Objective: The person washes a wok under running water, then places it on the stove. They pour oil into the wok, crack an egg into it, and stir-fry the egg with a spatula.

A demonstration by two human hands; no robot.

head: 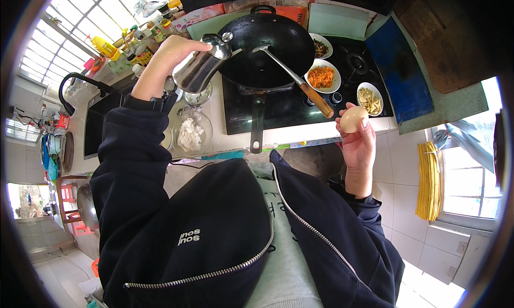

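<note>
My left hand (175,51) grips a shiny metal oil pot (197,69), tilted so that its thin spout points over the left side of a black wok (277,31). Whether anything runs from the spout I cannot tell. A metal spatula (286,67) rests in the wok, its wooden handle reaching out over the front of the hob. My right hand (358,145) holds a pale whole egg (353,120) up in front of the hob's right corner. The wok's long black handle (257,125) points toward me.
White bowls of shredded orange food (321,77), pale slices (369,100) and dark chopped food (321,48) stand on the black gas hob (241,115). A glass bowl of rice (190,135) sits on the left counter. Sauce bottles (142,53) line the windowsill beyond the black sink (94,119).
</note>
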